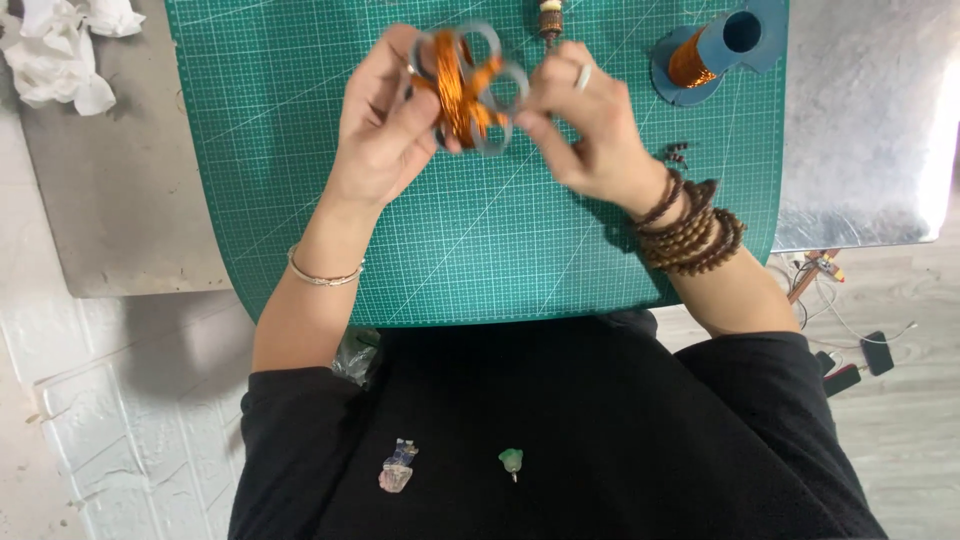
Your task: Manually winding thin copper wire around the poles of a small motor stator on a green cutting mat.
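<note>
1. Nearest the camera, two small pendants (398, 468) hang against the person's black top (560, 430).
2. A thin bangle (322, 277) circles the left wrist; brown bead bracelets (692, 228) wrap the right.
3. The left hand (380, 125) closes thumb and fingers on a grey ringed frame wound with copper wire (466, 88), held just above the green cutting mat (470, 250).
4. The right hand (585, 125), wearing a ring, pinches the frame's right-hand rings with its fingertips.
5. Farther off, a blue spool of copper wire (705, 52) lies on the mat, and crumpled white tissue (60, 50) sits far left.
</note>
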